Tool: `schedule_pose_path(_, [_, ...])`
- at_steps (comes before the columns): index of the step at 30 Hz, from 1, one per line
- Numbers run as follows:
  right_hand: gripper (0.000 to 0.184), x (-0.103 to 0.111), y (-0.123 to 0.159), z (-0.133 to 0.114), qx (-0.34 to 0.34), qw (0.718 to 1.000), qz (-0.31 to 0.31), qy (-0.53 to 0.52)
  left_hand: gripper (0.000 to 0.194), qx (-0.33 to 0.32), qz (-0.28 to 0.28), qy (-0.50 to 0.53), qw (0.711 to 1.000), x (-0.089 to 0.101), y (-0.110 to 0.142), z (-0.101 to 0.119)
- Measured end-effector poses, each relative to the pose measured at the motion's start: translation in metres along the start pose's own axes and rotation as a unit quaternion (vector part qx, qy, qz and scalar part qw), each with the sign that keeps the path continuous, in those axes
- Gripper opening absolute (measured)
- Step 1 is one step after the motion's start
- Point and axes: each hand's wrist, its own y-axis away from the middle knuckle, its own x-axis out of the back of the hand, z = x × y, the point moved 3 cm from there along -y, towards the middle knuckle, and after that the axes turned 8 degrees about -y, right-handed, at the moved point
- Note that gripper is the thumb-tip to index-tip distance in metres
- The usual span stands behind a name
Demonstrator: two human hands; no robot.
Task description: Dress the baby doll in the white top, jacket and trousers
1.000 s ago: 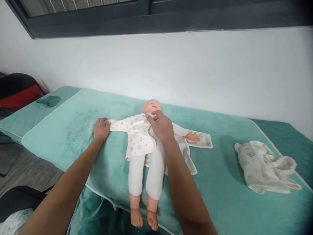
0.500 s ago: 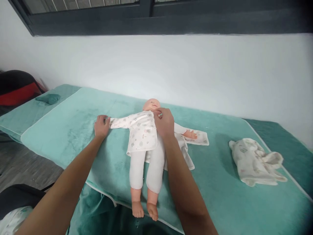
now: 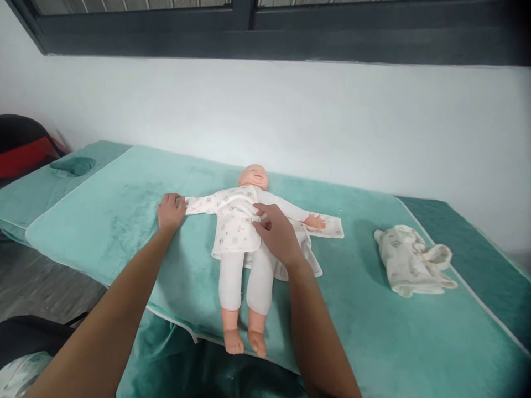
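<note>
A baby doll lies on its back, head away from me, with white legs and bare feet. A white printed baby shirt covers its left-hand side as I see it, with one doll arm inside the sleeve. My left hand is closed around the end of that sleeve; the doll's hand there is hidden. At the front edge of the shirt, over the doll's middle, my right hand pinches the fabric between thumb and fingers. The other sleeve lies flat under the doll's uncovered arm.
The doll rests on a green padded bed along a white wall. A folded printed baby garment lies to the right. The bed has a face hole at its left end, near a red and black chair.
My right hand has moved down from the doll's neckline to the shirt's middle edge. The shirt front lies flatter over the chest. My left hand stays at the sleeve end.
</note>
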Motion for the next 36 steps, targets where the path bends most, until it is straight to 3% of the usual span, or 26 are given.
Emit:
schedule_pose_path(4, [0.035,0.002,0.007,-0.013,0.09,0.992,0.04,0.078,0.026,0.001,-0.002,0.004,1.0,0.002,0.001,0.001])
schedule_pose_path(8, [0.02,-0.023,0.02,-0.042,0.225,0.961,-0.108,0.121,0.026,0.012,0.009,0.014,1.0,0.002,0.0,-0.001])
schedule_pose_path(10, [0.017,-0.036,0.026,-0.047,0.238,0.945,-0.148,0.168,0.029,0.026,0.017,0.024,0.999,0.002,0.0,-0.004])
schedule_pose_path(14, [0.015,-0.05,0.032,-0.047,0.238,0.933,-0.144,0.228,0.03,0.034,0.021,0.028,0.999,0.0,-0.002,-0.008])
schedule_pose_path(18, [0.018,-0.047,0.041,-0.048,0.26,0.932,-0.151,0.201,0.024,0.02,0.009,0.012,1.0,-0.002,-0.003,-0.009])
schedule_pose_path(21, [0.022,-0.035,0.042,-0.047,0.263,0.941,-0.163,0.138,0.036,-0.002,-0.005,-0.013,1.0,-0.002,-0.002,-0.008])
schedule_pose_path(24, [0.025,-0.012,0.026,-0.031,0.208,0.971,-0.112,0.045,0.039,-0.01,-0.005,-0.029,1.0,-0.001,-0.003,-0.007])
schedule_pose_path(26, [0.023,0.009,0.004,-0.004,0.119,0.992,-0.023,0.019,0.038,-0.01,-0.005,-0.029,1.0,-0.001,-0.003,-0.007])
schedule_pose_path(28, [0.023,0.032,-0.016,0.034,0.013,0.997,0.073,0.038,0.038,-0.009,-0.005,-0.026,1.0,0.0,-0.003,-0.006])
schedule_pose_path(30, [0.03,0.053,-0.028,0.076,-0.092,0.978,0.152,0.11,0.038,-0.008,-0.008,-0.026,1.0,0.002,-0.003,-0.005])
schedule_pose_path(32, [0.035,0.069,-0.029,0.113,-0.175,0.95,0.186,0.179,0.038,-0.007,-0.013,-0.034,0.999,0.003,-0.003,-0.004])
schedule_pose_path(34, [0.037,0.078,-0.022,0.139,-0.22,0.932,0.191,0.213,0.038,-0.007,-0.017,-0.045,0.999,0.004,-0.003,-0.003])
schedule_pose_path(36, [0.04,0.08,-0.014,0.152,-0.224,0.928,0.19,0.23,0.037,-0.009,-0.017,-0.054,0.998,0.004,-0.004,-0.003])
